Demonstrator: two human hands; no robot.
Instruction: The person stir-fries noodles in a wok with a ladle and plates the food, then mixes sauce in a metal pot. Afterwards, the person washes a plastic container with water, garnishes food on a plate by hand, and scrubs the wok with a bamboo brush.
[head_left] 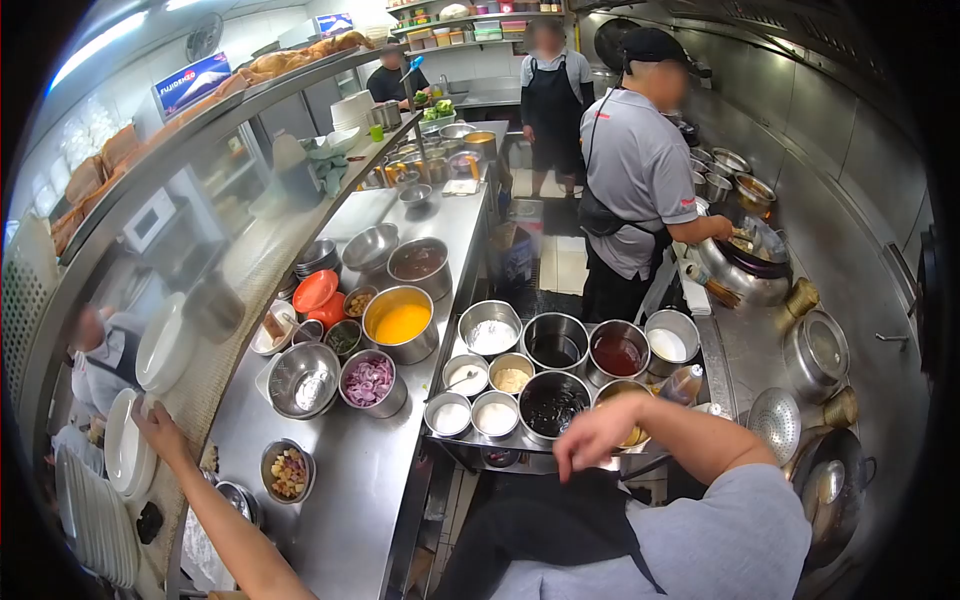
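Head view: your right hand (pixel 598 432) hangs released, fingers loosely bent, near a pot of dark liquid (pixel 553 405). Your left hand (pixel 158 428) touches the rim of a white oval plate (pixel 126 455) on the shelf (pixel 222 382) at your left; I cannot tell whether it clasps it. Beyond, chopped purple onion (pixel 368 380) sits on the counter (pixel 350 480) in a steel container (pixel 388 402). Farther off, a co-worker (pixel 640 180) reaches over a large pan (pixel 752 290).

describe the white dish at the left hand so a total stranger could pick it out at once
Follow the long raised shelf on the left side of the view towards the camera. Near its close end, the white dish lies between a nearer stack of plates and another dish farther along. Of these, only it has the left hand at its rim.
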